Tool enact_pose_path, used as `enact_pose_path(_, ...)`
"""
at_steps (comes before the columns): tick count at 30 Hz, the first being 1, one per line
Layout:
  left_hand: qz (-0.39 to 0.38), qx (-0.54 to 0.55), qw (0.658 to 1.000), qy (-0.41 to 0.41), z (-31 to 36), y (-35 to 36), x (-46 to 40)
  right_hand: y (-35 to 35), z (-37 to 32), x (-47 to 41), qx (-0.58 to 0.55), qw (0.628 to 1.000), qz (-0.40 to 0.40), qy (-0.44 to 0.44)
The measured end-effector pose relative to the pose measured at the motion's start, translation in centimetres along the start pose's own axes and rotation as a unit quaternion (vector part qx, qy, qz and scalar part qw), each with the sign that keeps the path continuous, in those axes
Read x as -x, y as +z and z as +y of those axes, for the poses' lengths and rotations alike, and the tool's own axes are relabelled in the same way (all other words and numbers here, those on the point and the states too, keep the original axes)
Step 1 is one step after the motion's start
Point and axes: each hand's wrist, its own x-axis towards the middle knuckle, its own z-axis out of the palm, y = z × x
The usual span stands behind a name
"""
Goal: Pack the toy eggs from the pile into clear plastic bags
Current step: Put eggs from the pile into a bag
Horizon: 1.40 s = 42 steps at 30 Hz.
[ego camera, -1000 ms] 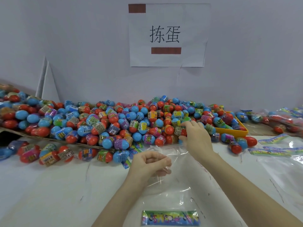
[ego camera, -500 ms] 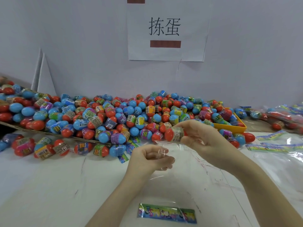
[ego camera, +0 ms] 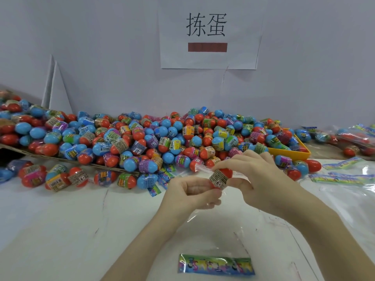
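Two hands meet over the mouth of a clear plastic bag (ego camera: 215,232). Right hand (ego camera: 257,179) has thumb and fingers curled round one toy egg (ego camera: 220,178), red shell with a printed band marked "6+", tilted, sitting right at the bag opening. Left hand (ego camera: 190,192) has its fingers curled in, pinching the bag's upper edge just beside the egg; fingertips of both hands nearly touching. Can't tell whether the egg is past the bag's rim or still outside it.

Bag lies flat on the white table (ego camera: 60,230), running toward the camera, with a colourful printed header strip (ego camera: 216,265) at its near end.

Pile of toy eggs (ego camera: 142,138), red and blue halves with shrink labels, is heaped along the back of the table against the wall, part of it on a brown cardboard sheet (ego camera: 18,150). Some loose eggs lie in front of the cardboard. Yellow tray (ego camera: 292,153) at the right of the pile, eggs in it. More bags with header strips (ego camera: 345,175) lie far right. White paper sign (ego camera: 207,33) with two black characters and a brown bar is on the grey wall.
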Motion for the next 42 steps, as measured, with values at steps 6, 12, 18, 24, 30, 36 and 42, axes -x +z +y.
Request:
enact_pose_path(6,-0.022,-0.023,0.999,0.038,0.4,0.1,0.4,0.4,-0.1,0.0,-0.041,0.999,-0.013,-0.008)
enact_pose_path(12,-0.032,-0.059,0.997,0.045,0.3,0.1,0.4,0.4,-0.4,-0.2,-0.191,0.982,0.0,0.008)
enact_pose_path(18,-0.064,-0.06,0.996,0.013,0.3,-0.3,0.4,0.4,-0.2,0.0,-0.256,0.967,-0.014,0.001)
enact_pose_path(24,-0.089,-0.059,0.994,-0.016,0.5,-0.2,0.3,0.6,0.0,-0.2,-0.274,0.96,-0.048,-0.011)
enact_pose_path(30,-0.118,-0.053,0.991,-0.023,0.5,-0.5,0.6,0.5,0.1,-0.1,-0.3,0.951,-0.07,-0.027)
enact_pose_path(36,-0.077,0.007,0.996,-0.041,0.6,-0.6,0.5,0.6,-0.1,0.3,-0.442,0.879,-0.176,0.024)
enact_pose_path(42,-0.027,0.049,0.997,-0.05,0.4,-0.3,0.5,1.5,-0.9,-0.1,-0.489,0.856,-0.16,0.055)
